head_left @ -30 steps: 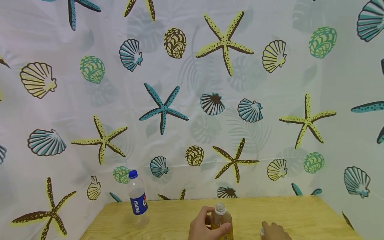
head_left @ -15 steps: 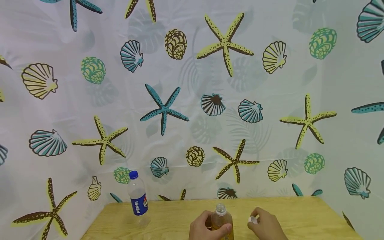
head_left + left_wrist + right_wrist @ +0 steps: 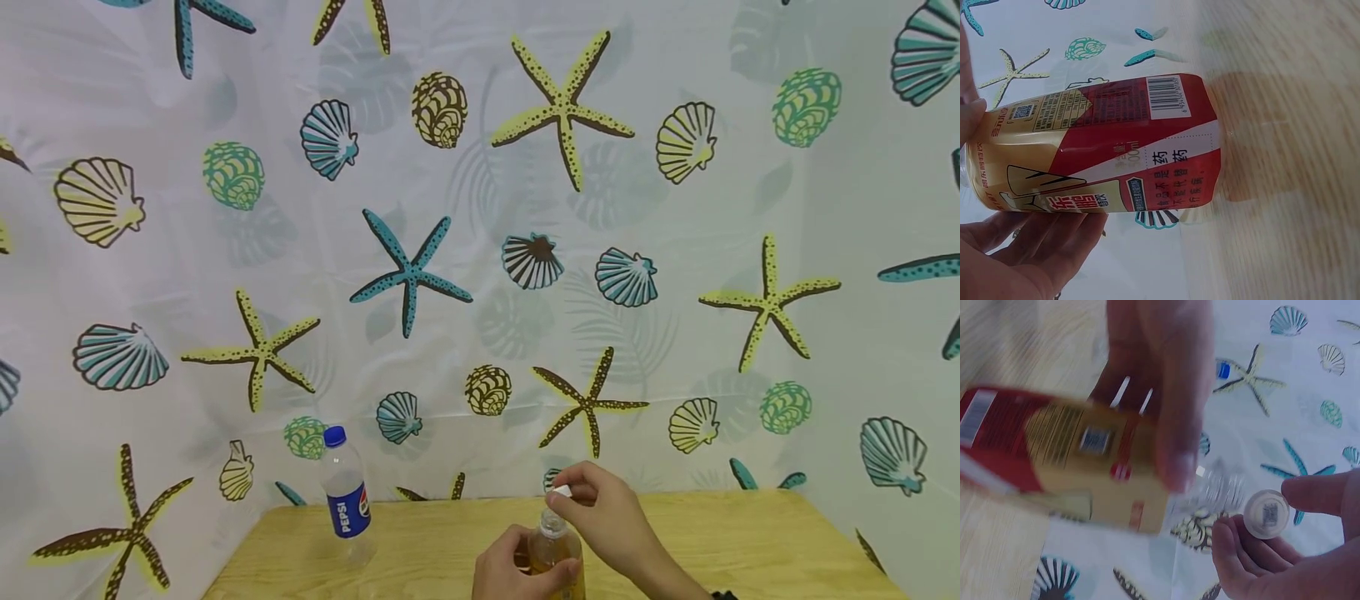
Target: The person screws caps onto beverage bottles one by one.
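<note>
My left hand point(image 3: 510, 568) grips a drink bottle point(image 3: 557, 552) around its upper body, fingers on one side and thumb on the other. In the left wrist view the bottle point(image 3: 1110, 144) has a red and gold label, and its base meets the wooden table. Its clear threaded neck point(image 3: 1219, 487) is uncapped. My right hand point(image 3: 611, 521) pinches a white bottle cap point(image 3: 561, 492) between thumb and fingers just above the mouth. The right wrist view shows the cap point(image 3: 1266, 514) tilted, its inner face with a printed code visible, close beside the neck.
A clear Pepsi bottle point(image 3: 347, 500) with a blue cap stands at the back left of the wooden table point(image 3: 435, 542). Behind the table hangs a white curtain point(image 3: 465, 333) printed with starfish and shells.
My right hand has lifted the white cap from the table at the right and brought it left, above the bottle's mouth. The left hand keeps its grip, nearly still.
</note>
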### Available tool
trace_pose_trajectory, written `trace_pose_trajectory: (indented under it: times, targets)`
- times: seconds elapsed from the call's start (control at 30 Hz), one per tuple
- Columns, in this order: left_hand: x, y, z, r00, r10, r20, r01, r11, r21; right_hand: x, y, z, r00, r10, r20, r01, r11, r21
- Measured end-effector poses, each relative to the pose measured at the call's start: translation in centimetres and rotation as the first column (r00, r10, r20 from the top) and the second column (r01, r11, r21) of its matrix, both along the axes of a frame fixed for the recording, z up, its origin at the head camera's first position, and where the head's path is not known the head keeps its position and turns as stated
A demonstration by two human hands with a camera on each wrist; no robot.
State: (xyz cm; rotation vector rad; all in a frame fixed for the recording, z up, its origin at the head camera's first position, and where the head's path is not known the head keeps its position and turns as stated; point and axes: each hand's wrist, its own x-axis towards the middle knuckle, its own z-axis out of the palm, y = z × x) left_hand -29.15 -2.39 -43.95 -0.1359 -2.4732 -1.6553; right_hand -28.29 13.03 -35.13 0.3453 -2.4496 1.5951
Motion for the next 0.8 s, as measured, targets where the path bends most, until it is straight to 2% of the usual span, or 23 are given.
trace_pose_trajectory:
  times: [0.1,0.23,0.5,0.6,0.8]
  targets:
    - [0.0,-0.1,-0.1,1.0,0.005,-0.002,-0.005,1.0,0.0,0.3,-0.6,0.0,1.0,0.019,0.009,-0.019,0.999,-0.03]
    - [0.0,0.0,-0.1,1.0,0.009,-0.012,-0.009,1.0,0.013,0.4,-0.5,-0.4,0.998,0.057,0.006,-0.057,0.998,-0.007]
    - [-0.1,0.0,-0.3,1.0,0.016,-0.013,-0.015,1.0,0.008,-0.1,0.1,-1.0,0.989,0.114,-0.095,-0.097,0.982,0.164]
    - [-0.2,0.1,-0.4,1.0,0.016,-0.015,-0.016,1.0,-0.004,-0.3,0.3,-0.9,0.986,0.123,-0.111,-0.096,0.97,0.222]
    - [-0.2,0.1,-0.3,1.0,0.021,-0.007,-0.021,1.0,-0.022,-0.5,0.7,-0.4,0.969,0.199,-0.147,-0.146,0.941,0.305]
